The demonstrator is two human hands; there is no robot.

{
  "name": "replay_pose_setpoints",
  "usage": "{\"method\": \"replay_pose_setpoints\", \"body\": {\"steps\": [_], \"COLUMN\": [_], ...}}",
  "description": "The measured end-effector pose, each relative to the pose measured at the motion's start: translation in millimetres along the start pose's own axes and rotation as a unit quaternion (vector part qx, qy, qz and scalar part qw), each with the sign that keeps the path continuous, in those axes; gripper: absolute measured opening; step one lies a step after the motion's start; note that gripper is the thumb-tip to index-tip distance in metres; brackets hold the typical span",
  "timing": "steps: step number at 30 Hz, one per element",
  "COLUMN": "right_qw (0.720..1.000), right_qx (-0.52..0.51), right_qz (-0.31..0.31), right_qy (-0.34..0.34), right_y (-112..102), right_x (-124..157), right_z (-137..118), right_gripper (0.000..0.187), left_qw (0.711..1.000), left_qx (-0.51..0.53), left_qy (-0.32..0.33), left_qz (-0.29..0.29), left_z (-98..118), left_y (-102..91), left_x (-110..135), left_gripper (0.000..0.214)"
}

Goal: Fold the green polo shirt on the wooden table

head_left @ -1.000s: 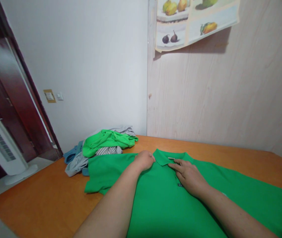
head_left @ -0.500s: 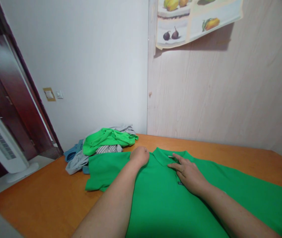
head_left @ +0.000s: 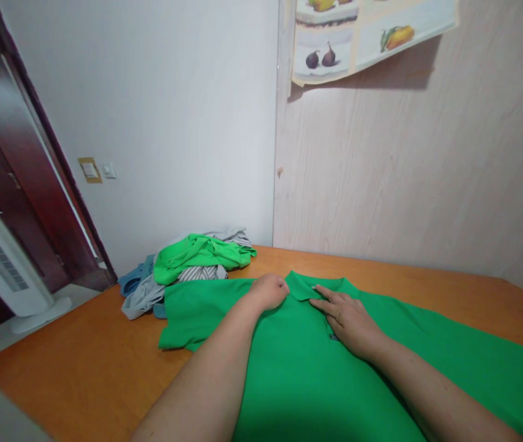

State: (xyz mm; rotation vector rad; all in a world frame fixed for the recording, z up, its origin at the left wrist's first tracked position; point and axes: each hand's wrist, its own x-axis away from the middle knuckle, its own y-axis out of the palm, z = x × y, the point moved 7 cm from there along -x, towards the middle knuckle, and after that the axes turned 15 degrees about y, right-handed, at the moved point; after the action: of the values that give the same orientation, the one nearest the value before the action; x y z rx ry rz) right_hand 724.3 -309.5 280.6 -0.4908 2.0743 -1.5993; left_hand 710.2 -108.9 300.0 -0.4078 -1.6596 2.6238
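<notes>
A green polo shirt (head_left: 317, 387) lies spread front up on the table, with its collar toward the wall and its sleeves out to both sides. My left hand (head_left: 269, 291) is closed at the shoulder seam beside the left edge of the collar, fingers curled down onto the cloth; the fingertips are hidden. Flat on the shirt front, by the collar opening, rests my right hand (head_left: 347, 319) with its fingers stretched out. A small dark label shows by the placket under that palm. White lettering is on the right sleeve.
A heap of crumpled clothes (head_left: 197, 258), bright green, grey, striped and blue, sits at the table's back left, touching the left sleeve. The orange-brown table (head_left: 81, 362) meets the wall behind. A white tower fan (head_left: 3, 264) stands on the floor at left, near a dark door.
My left hand has slid a little to the right along the shoulder, closer to the collar. My right hand has stayed nearly in place. The view has shifted slightly.
</notes>
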Motion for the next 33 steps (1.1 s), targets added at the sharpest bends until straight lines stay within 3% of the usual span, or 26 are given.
{"method": "replay_pose_setpoints", "body": {"steps": [5, 8, 14, 18, 28, 33], "right_qw": [1.000, 1.000, 0.999, 0.998, 0.998, 0.998], "right_qx": [-0.009, -0.018, -0.028, -0.039, -0.036, -0.037], "right_qz": [0.002, 0.015, 0.045, 0.052, 0.054, 0.055], "right_qy": [-0.014, -0.020, 0.005, 0.011, 0.017, 0.015], "right_y": [2.2, 4.3, 5.5, 6.0, 5.4, 8.5], "right_x": [-0.7, -2.1, -2.6, -1.8, -0.8, -3.3], "right_z": [0.1, 2.6, 8.4, 9.2, 7.7, 10.0], "right_gripper": [0.050, 0.050, 0.057, 0.059, 0.059, 0.059], "left_qw": [0.997, 0.995, 0.990, 0.979, 0.985, 0.982], "left_qx": [0.052, 0.067, -0.003, -0.071, -0.159, -0.180], "left_qy": [0.061, 0.068, -0.029, -0.073, -0.021, -0.021], "left_qz": [-0.015, 0.004, 0.137, 0.175, 0.059, 0.058], "left_z": [11.8, 14.8, -10.1, -18.8, 1.3, 2.4], "left_y": [5.4, 5.6, -19.1, -35.6, -21.4, -21.4], "left_x": [-1.5, -2.0, 0.4, 8.2, 11.9, 10.7], "left_gripper": [0.027, 0.029, 0.024, 0.026, 0.019, 0.028]}}
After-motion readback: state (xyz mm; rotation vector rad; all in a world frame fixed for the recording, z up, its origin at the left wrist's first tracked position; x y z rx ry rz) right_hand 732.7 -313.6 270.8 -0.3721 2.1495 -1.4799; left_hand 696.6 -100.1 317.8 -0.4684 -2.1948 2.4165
